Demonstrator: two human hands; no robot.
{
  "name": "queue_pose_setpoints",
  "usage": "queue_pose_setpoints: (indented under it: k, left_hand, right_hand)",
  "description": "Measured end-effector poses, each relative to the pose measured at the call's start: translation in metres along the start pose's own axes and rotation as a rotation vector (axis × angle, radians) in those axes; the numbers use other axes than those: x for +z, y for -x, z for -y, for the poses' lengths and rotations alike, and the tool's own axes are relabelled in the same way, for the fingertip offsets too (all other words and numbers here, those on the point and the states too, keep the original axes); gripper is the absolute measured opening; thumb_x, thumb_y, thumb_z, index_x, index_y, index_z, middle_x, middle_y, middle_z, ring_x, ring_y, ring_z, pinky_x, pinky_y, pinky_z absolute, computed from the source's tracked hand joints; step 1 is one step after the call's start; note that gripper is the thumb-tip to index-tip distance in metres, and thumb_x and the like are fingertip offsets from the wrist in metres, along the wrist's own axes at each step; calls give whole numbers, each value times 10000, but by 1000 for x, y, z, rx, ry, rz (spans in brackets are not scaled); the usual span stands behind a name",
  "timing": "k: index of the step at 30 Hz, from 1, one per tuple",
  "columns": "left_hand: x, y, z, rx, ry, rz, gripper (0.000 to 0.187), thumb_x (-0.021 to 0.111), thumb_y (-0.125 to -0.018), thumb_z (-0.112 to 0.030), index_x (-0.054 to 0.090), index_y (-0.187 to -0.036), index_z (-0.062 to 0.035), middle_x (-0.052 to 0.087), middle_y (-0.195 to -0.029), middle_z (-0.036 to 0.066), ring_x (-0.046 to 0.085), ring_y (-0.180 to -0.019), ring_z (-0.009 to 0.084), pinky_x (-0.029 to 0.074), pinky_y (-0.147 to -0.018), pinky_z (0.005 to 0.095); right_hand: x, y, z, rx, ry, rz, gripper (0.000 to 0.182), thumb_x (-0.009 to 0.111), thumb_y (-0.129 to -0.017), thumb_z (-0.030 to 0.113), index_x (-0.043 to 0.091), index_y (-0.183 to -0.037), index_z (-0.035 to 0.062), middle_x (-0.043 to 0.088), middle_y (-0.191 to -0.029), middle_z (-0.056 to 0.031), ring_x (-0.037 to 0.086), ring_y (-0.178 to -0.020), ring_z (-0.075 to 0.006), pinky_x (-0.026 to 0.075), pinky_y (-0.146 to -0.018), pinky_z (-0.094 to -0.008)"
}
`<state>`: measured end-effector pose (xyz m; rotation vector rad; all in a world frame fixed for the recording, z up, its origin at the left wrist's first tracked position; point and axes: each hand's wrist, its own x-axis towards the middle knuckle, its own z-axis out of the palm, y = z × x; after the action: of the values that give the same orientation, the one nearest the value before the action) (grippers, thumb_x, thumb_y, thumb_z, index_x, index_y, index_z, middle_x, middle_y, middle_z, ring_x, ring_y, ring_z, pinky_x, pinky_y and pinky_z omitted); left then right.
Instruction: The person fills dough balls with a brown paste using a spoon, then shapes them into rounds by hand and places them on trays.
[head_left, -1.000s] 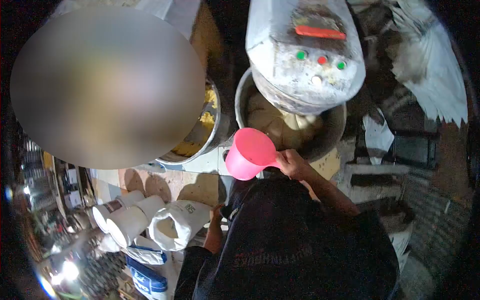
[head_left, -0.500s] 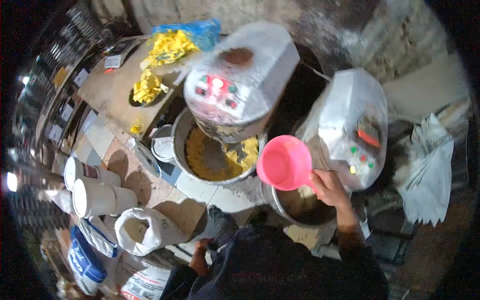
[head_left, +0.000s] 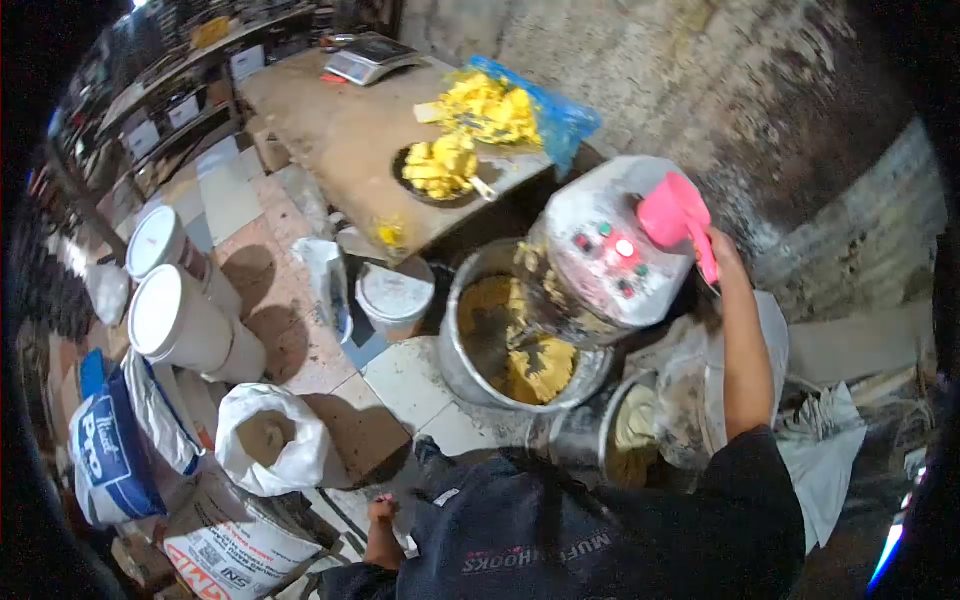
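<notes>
My right hand (head_left: 722,258) is closed round the handle of a pink plastic dipper (head_left: 668,212). The dipper overlaps the floury top of the near mixer head (head_left: 590,225), beside its lit red button. Under that head, the metal bowl (head_left: 465,365) holds yellow dough (head_left: 543,368) and crumbly mixture. Low at my side, my left hand (head_left: 382,510) hangs with its fingers curled, between an open white sack (head_left: 330,455) and my dark shirt. Whether anything is in those fingers I cannot tell.
A second bowl (head_left: 607,430) with pale dough stands by another mixer at right. On the table (head_left: 330,150) are yellow fat pieces (head_left: 490,110), a heaped black dish (head_left: 440,170) and a scale (head_left: 370,60). White buckets (head_left: 175,315) and sacks (head_left: 110,450) line the left.
The view has turned right. My right hand has moved the dipper from over the second bowl area up to the near mixer's head. My left hand stays low.
</notes>
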<state>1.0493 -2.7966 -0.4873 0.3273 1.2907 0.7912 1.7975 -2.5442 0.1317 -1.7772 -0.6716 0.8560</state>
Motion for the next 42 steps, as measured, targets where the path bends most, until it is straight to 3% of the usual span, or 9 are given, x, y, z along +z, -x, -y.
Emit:
queue_pose_setpoints:
  k: [11, 16, 18, 21, 23, 28, 30, 37, 42]
  left_hand:
    - [-26, -57, -53, 416, -1422, -111, 270, 475, -813, -237, 646, -687, -71, 658, -755, 136, 628, -703, 334, 518, -677, 420]
    - [-49, -73, -132, 396, -1643, 439, 224, 506, -827, -306, 646, -885, -141, 659, -866, 144, 635, -794, 332, 494, -694, 443]
    - [-53, -91, -168, 205, -1413, 363, 247, 543, -797, -327, 656, -887, -127, 656, -843, 147, 639, -789, 332, 498, -678, 436]
    - [-31, -133, -224, -258, -669, 198, 360, 652, -708, -392, 688, -893, -85, 649, -774, 158, 650, -774, 330, 511, -629, 412]
    - [-48, -175, -280, 180, -1480, 288, 312, 650, -670, -330, 681, -858, -84, 656, -780, 163, 650, -758, 318, 508, -634, 420]
    - [-133, -263, -501, 678, -1787, 18, 134, 520, -744, -137, 624, -724, -55, 655, -752, 161, 629, -682, 332, 502, -625, 445]
    - [-110, -217, -646, 626, -883, -377, 206, 409, -782, -20, 591, -686, -27, 596, -623, 103, 580, -608, 201, 440, -535, 364]
    - [-128, -198, -879, 707, 308, -203, 236, 357, -810, -6, 359, -616, -142, 330, -559, -19, 276, -479, 90, 205, -416, 240]
    - [-234, -178, -956, 720, 547, -430, 278, 379, -913, -78, 367, -656, -185, 307, -577, -51, 296, -483, 79, 222, -420, 225]
  right_hand:
    - [8, -100, -12, -26, 2, 48, 323, 506, -951, 378, 594, -1043, 82, 602, -752, -52, 560, -568, -175, 485, -480, -305]
    - [-31, -151, 20, -124, 1484, -411, 547, 507, -920, 427, 552, -1243, -12, 522, -1286, -267, 504, -1164, -434, 389, -977, -511]
    - [40, -123, 57, -628, 1391, -820, 442, 506, -943, 377, 588, -1230, 50, 569, -1253, -222, 557, -1120, -378, 450, -931, -456]
    - [173, -106, 86, -842, 689, -659, 369, 535, -952, 298, 601, -1206, 40, 619, -1187, -165, 585, -1094, -280, 481, -881, -366]
    - [245, -127, 86, -803, 451, -534, 292, 568, -944, 232, 625, -1144, 26, 646, -1071, -95, 603, -949, -180, 484, -781, -276]
    - [527, -166, 92, -594, 138, -224, 207, 531, -916, 134, 644, -1053, 28, 622, -931, -26, 529, -784, -124, 443, -688, -261]
    - [663, -169, 83, -672, 171, -32, 217, 511, -908, 122, 652, -1036, 19, 638, -963, -61, 566, -858, -166, 456, -764, -306]
    - [992, 9, 103, -566, 705, 1770, 214, 588, -908, 207, 634, -864, 3, 611, -729, -96, 532, -677, -163, 464, -653, -341]
    - [1005, -120, 159, -400, 737, 1116, 246, 589, -896, 226, 644, -1010, 16, 657, -912, -99, 597, -830, -165, 476, -766, -321]
